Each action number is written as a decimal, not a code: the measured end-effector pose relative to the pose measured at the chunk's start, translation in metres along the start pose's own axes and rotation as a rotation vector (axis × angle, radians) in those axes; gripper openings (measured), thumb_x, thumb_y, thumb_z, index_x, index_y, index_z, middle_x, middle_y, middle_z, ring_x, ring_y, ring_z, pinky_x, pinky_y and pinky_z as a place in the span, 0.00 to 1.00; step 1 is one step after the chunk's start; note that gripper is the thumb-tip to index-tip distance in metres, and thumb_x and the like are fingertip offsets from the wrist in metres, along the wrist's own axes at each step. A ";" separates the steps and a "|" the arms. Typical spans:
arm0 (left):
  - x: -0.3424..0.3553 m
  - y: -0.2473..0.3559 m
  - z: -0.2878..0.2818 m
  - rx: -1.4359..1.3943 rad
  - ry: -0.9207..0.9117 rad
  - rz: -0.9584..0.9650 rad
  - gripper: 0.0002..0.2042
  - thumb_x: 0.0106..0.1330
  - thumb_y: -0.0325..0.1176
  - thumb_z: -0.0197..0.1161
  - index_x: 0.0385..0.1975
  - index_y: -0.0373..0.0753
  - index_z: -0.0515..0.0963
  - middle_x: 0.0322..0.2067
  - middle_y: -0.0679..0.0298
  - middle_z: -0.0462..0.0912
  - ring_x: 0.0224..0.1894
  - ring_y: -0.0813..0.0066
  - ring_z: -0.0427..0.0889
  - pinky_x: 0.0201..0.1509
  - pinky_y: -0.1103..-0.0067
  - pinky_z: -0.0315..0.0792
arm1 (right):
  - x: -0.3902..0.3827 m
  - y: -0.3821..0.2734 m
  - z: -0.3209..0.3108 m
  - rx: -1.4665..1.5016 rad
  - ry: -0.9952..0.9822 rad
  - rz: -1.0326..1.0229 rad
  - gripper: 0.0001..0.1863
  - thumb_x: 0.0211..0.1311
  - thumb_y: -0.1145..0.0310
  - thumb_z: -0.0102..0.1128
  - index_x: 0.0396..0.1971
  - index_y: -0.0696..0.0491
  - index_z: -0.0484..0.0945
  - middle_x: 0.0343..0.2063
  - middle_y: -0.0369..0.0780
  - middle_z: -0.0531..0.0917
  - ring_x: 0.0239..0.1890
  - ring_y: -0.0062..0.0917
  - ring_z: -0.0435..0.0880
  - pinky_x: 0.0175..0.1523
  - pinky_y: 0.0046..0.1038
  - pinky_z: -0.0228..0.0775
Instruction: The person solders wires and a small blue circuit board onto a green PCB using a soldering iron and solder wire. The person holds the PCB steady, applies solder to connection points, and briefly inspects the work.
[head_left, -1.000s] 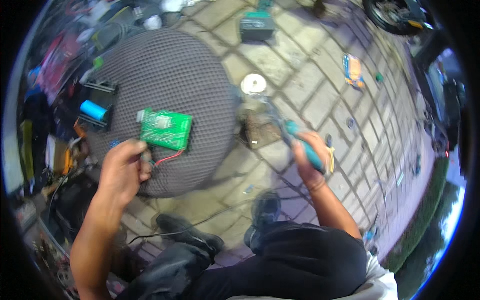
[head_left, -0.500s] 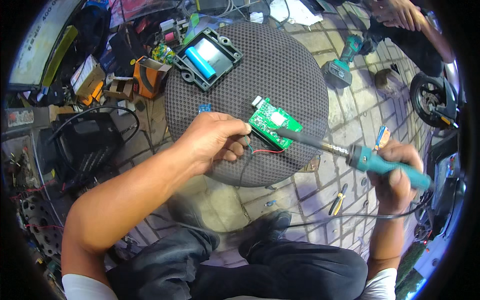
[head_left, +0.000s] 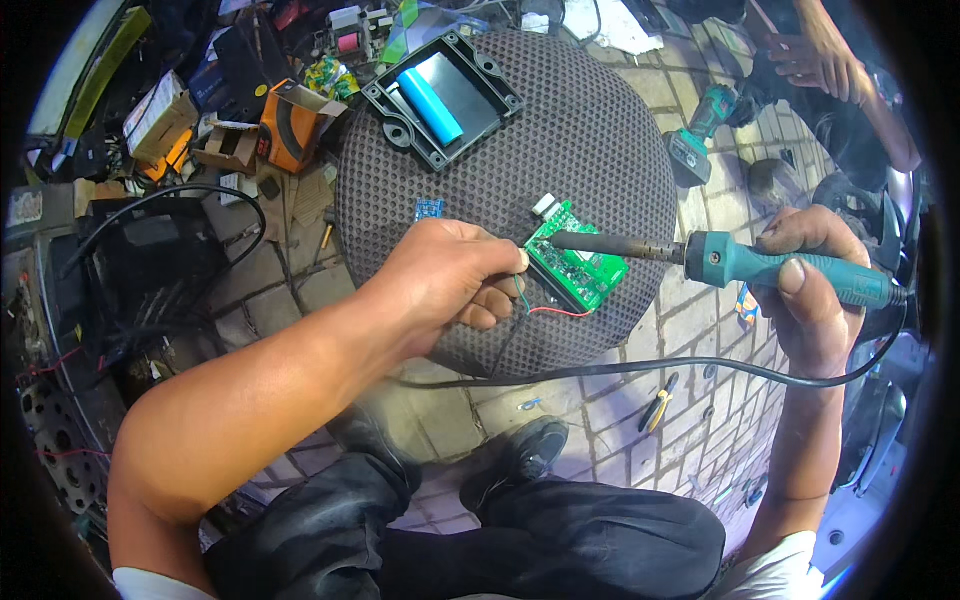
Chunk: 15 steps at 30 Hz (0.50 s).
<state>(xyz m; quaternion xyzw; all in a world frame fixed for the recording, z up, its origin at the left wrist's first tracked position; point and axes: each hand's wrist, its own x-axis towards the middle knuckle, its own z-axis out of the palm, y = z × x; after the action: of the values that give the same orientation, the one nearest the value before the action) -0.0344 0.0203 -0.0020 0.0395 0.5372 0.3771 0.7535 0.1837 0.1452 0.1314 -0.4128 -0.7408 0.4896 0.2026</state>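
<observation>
A green circuit board (head_left: pixel 588 272) with a white connector at its far end lies on a round, grey textured cushion seat (head_left: pixel 600 120). Beside the board's left edge, my left hand (head_left: pixel 465 270) is closed, thumb and forefinger pinching a thin green wire (head_left: pixel 520 292). A red wire (head_left: pixel 560 313) runs from near it to the board's near edge. In my right hand (head_left: pixel 818 290) is a soldering iron (head_left: pixel 735 262) with a teal handle. Its dark tip reaches over the board's upper left, near my left fingertips; whether it touches cannot be made out.
At the seat's far side sits a black open case (head_left: pixel 490 105) holding a blue cylindrical cell (head_left: pixel 430 103). A small blue board (head_left: pixel 429 208) lies behind my left hand. Pliers (head_left: pixel 657 404) and a cordless drill (head_left: pixel 700 135) are on the paving. Another person's hand (head_left: pixel 820 62) shows far right.
The soldering iron has swung more level, its tip moving from the board's middle to its upper left. My right hand has risen. The view has shifted slightly.
</observation>
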 end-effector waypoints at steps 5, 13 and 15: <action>-0.003 0.002 0.001 0.012 0.024 0.004 0.07 0.60 0.32 0.61 0.27 0.34 0.75 0.23 0.63 0.80 0.21 0.81 0.79 0.23 0.86 0.73 | 0.006 -0.006 0.006 -0.044 -0.010 -0.002 0.19 0.45 0.59 0.63 0.27 0.63 0.76 0.18 0.37 0.75 0.16 0.14 0.68 0.21 0.16 0.57; -0.002 0.003 0.001 0.018 0.008 0.001 0.08 0.61 0.33 0.61 0.28 0.34 0.75 0.24 0.63 0.80 0.21 0.81 0.79 0.24 0.86 0.73 | 0.009 -0.008 0.005 -0.092 0.012 0.057 0.20 0.44 0.58 0.63 0.27 0.62 0.76 0.16 0.36 0.74 0.16 0.13 0.68 0.21 0.15 0.55; -0.001 0.003 0.000 0.022 -0.003 -0.008 0.08 0.60 0.33 0.61 0.27 0.35 0.75 0.23 0.65 0.80 0.21 0.82 0.79 0.23 0.86 0.73 | 0.010 -0.007 0.006 -0.078 0.010 0.074 0.19 0.44 0.59 0.62 0.27 0.62 0.76 0.16 0.35 0.74 0.16 0.13 0.67 0.21 0.15 0.54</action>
<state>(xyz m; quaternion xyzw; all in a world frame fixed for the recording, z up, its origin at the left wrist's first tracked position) -0.0364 0.0221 0.0000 0.0463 0.5405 0.3680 0.7551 0.1712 0.1484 0.1336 -0.4501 -0.7425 0.4654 0.1718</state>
